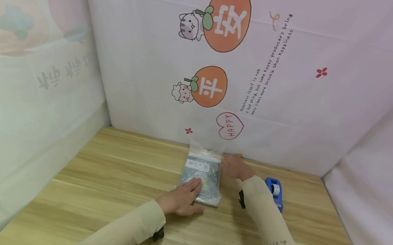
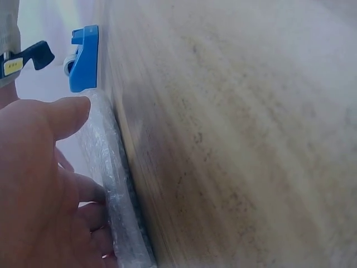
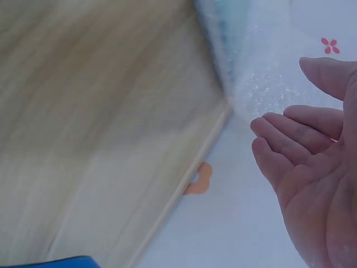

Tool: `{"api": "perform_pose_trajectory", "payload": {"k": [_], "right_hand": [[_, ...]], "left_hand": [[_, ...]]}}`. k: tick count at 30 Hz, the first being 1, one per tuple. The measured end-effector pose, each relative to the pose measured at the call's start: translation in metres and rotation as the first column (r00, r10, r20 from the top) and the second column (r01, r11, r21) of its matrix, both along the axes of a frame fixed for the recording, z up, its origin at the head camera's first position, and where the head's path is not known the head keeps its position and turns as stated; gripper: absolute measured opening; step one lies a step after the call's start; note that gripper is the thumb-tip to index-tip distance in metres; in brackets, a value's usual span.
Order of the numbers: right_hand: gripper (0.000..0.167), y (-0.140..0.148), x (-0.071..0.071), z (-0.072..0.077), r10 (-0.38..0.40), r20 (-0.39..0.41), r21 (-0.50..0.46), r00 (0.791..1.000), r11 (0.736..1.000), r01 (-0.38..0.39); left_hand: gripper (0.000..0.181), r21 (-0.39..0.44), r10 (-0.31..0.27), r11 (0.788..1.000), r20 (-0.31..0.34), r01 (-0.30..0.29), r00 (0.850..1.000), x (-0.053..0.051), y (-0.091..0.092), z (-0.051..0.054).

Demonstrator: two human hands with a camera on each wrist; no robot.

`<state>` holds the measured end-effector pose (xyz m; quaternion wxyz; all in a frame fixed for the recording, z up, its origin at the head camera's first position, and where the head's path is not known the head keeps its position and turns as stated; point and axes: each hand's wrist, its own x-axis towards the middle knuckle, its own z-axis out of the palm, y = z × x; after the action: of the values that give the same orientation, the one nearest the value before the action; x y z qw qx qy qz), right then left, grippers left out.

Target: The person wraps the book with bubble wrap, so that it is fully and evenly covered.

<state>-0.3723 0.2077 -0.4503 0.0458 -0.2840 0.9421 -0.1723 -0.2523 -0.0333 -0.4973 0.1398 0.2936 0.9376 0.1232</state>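
A flat rectangular package in clear bubble wrap (image 1: 211, 191) with a white label strip (image 1: 195, 164) lies on the table near the back wall. Its far end of loose wrap stands up against the wall cloth. My left hand (image 1: 182, 198) rests on the package's near left part with straight fingers, the thumb at its near edge. Beside the far right corner is my right hand (image 1: 234, 167), blurred in the head view. In the right wrist view that hand (image 3: 309, 151) has its fingers extended close to the wrap's loose end (image 3: 262, 92); nothing is gripped.
A blue tape dispenser (image 1: 279, 201) holding a roll of tape stands right of the package, beside the right forearm. White printed cloth (image 1: 154, 104) walls in the wooden table (image 1: 119, 170) at the back and both sides.
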Motion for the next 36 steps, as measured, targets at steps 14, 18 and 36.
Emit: {"api": "perform_pose_trajectory", "payload": {"k": [14, 18, 36], "right_hand": [[0.069, 0.01, -0.039, -0.005, -0.299, 0.101, -0.125, 0.949, 0.942, 0.31], [0.067, 0.014, -0.046, -0.02, -0.366, 0.185, -0.222, 0.912, 0.888, 0.402], [0.051, -0.003, -0.054, -0.064, -0.334, 0.398, -0.561, 0.854, 0.648, 0.515]], "left_hand": [[0.088, -0.008, -0.014, 1.0, -0.008, 0.014, 1.0, -0.003, 0.001, 0.001], [0.087, 0.003, -0.014, 1.0, 0.0, 0.014, 1.0, -0.004, -0.001, 0.001], [0.086, -0.01, -0.008, 1.0, 0.002, 0.008, 1.0, -0.001, -0.004, 0.006]]}}
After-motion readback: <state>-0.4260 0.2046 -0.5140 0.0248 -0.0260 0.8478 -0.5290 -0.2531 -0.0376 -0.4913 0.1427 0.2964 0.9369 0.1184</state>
